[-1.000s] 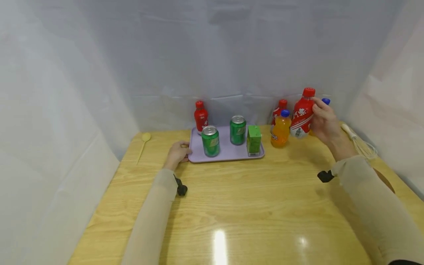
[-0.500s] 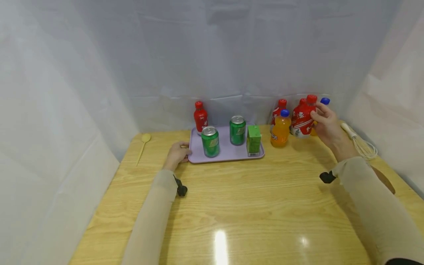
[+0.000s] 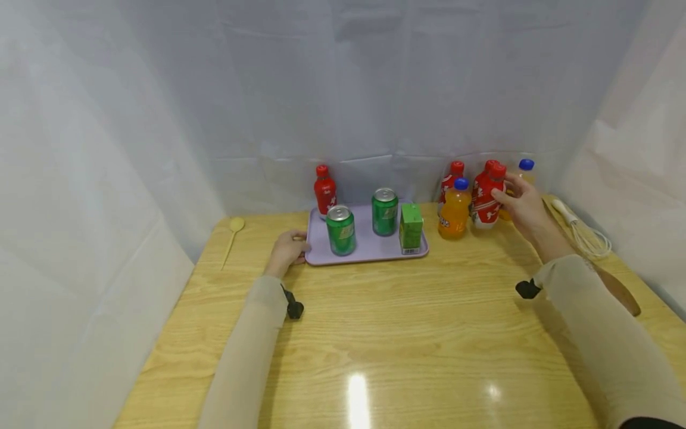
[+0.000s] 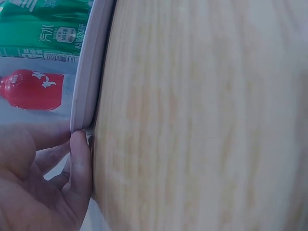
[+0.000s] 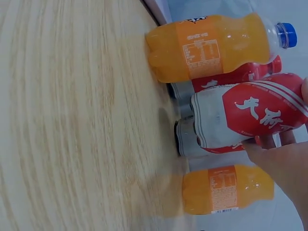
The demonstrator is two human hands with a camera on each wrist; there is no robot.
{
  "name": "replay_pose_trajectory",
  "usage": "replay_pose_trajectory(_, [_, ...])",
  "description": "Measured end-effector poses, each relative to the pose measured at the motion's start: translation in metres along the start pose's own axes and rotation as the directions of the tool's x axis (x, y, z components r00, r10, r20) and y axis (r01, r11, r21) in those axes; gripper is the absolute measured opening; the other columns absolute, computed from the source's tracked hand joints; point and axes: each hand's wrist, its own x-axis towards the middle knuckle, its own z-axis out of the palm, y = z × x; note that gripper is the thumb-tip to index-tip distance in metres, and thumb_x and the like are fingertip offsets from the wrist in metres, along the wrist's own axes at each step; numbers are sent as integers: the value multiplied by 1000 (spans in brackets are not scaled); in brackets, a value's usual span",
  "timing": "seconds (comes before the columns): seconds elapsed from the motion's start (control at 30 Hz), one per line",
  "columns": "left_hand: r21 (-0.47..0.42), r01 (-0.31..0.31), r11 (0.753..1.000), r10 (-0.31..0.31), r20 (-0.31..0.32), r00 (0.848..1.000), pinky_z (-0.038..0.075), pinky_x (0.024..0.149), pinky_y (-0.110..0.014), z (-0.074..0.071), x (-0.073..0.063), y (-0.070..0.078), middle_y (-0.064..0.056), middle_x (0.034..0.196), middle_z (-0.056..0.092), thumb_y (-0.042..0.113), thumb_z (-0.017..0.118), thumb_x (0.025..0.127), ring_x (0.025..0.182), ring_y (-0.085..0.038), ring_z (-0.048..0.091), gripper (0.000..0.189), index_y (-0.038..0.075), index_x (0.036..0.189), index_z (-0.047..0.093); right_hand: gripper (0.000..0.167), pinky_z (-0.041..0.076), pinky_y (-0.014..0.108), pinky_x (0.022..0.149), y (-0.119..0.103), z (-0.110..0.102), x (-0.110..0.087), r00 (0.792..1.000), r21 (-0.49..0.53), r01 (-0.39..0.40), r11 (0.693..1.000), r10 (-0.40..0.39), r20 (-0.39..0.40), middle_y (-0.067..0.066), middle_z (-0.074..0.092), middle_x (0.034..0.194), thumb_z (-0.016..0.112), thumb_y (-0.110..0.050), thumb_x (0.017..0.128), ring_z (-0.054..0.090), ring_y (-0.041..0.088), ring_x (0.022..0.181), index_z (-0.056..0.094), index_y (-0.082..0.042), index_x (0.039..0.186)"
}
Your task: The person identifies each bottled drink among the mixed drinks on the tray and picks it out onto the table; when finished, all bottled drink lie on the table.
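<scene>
In the head view my left hand (image 3: 287,250) is at the left end of a lilac tray (image 3: 364,258). Thumb and fingers pinch its rim in the left wrist view. Two green soda cans (image 3: 340,231), a green drink carton (image 3: 411,229) and a red bottle (image 3: 325,190) stand on the tray. On the right, my right hand (image 3: 527,208) grips a red-and-white bottle (image 5: 260,110) around its upper part. Another red bottle (image 5: 189,139) stands close behind it, partly hidden. Whether the held bottle's base touches the table, I cannot tell.
Beside the held bottle stand an orange drink bottle (image 3: 454,211) and a further red bottle (image 3: 450,179). A second orange bottle (image 5: 226,190) is behind my right hand. A whisk (image 3: 581,229) lies at the right edge, a yellow spoon (image 3: 233,235) at the left.
My right hand has lowered the held red bottle towards the table, in front of the other red bottle, which has come into view behind it. The left hand and tray have stayed put.
</scene>
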Motion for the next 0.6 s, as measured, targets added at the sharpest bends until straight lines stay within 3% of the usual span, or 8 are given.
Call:
replay_pose_trajectory(0.13, [1,3,1000,-3,2,1000,58,73,-20,0,2,0,-20,138,65,10,63,100,96,-16,65,49,6,148,57,61,56,12,85,3,1,0,999,-76,-14,997,11,-35,-15,57,122,68,-9,101,58,1,109,44,-10,157])
replay_pose_trajectory(0.4, [-8,0,1000,0,-11,1000,56,67,-18,2,4,-1,-20,134,66,8,62,100,92,-14,65,48,5,148,58,42,55,12,80,7,6,-3,995,-168,-24,985,7,-102,-14,52,118,70,-9,100,56,1,102,54,-25,135])
replay_pose_trajectory(0.6, [-37,4,999,-5,-2,1000,55,64,-17,1,6,0,-18,129,66,7,63,100,87,-12,63,48,5,148,57,46,55,13,81,7,9,-1,990,-174,-80,981,58,-126,-14,49,118,70,-11,100,54,2,102,51,-21,141])
